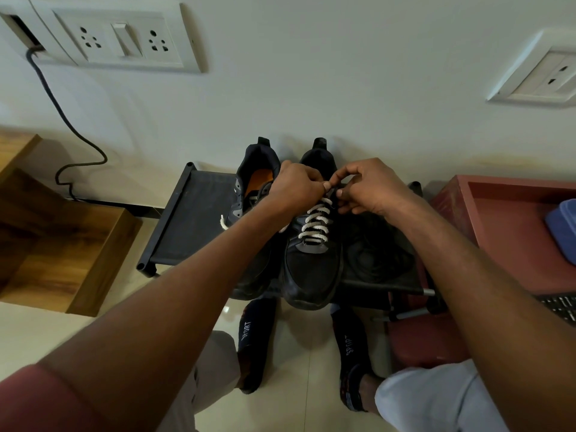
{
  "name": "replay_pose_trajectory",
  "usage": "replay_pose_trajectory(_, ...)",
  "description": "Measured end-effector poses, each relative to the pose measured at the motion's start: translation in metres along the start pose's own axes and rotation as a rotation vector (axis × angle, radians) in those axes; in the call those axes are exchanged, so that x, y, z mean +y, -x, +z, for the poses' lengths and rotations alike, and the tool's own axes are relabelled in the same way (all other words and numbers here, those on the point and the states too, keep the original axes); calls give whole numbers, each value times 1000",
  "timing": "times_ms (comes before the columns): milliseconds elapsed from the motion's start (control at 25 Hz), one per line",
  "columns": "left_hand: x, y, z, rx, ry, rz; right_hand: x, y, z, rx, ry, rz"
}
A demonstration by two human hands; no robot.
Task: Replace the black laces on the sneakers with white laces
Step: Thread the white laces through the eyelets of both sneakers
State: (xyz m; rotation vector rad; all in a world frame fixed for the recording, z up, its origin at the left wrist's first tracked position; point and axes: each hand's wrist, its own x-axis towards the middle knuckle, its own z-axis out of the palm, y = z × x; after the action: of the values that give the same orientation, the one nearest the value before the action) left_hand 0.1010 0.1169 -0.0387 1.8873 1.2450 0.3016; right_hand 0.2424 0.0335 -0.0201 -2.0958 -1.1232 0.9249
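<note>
Two black sneakers stand side by side on a low black rack (184,232) against the wall. The right sneaker (311,269) carries a white lace (314,221) crossed through several eyelets. At its top eyelets my left hand (296,190) pinches the lace, fingers curled. My right hand (364,188) pinches the lace from the other side, thumb and forefinger closed. The left sneaker (254,182) shows an orange insole, and a loose white lace end (223,222) hangs beside it. Dark coiled laces (374,257) lie on the rack to the right.
A wooden step (62,244) is at the left, a reddish crate (498,219) with a blue object at the right. A black cable (62,120) runs down from the wall socket panel. My feet in dark socks (254,347) rest on the tile floor.
</note>
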Motion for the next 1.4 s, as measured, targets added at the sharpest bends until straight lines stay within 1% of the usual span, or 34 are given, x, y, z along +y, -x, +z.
replay_pose_trajectory(280,0,7,-4,-93,-21,10,3,0,2,23,-51,18)
replay_pose_trajectory(480,1,4,5,-36,58,-64,3,1,2,16,-87,17)
replay_pose_trajectory(560,3,6,5,-60,58,-74,3,1,2,27,-95,31)
replay_pose_trajectory(760,3,11,-3,-130,-12,-8,1,3,5,33,-136,59)
replay_pose_trajectory(840,5,9,-5,-99,-138,38,-1,2,3,26,-135,71)
replay_pose_trajectory(920,6,5,-7,-11,-205,84,-2,2,0,16,-137,86)
replay_pose_trajectory(1000,5,6,-7,22,-126,91,-2,3,-1,23,-124,77)
replay_pose_trajectory(1240,8,16,-2,-18,128,-34,-1,0,1,36,-114,87)
replay_pose_trajectory(1400,3,20,-2,7,117,63,0,0,2,61,-110,90)
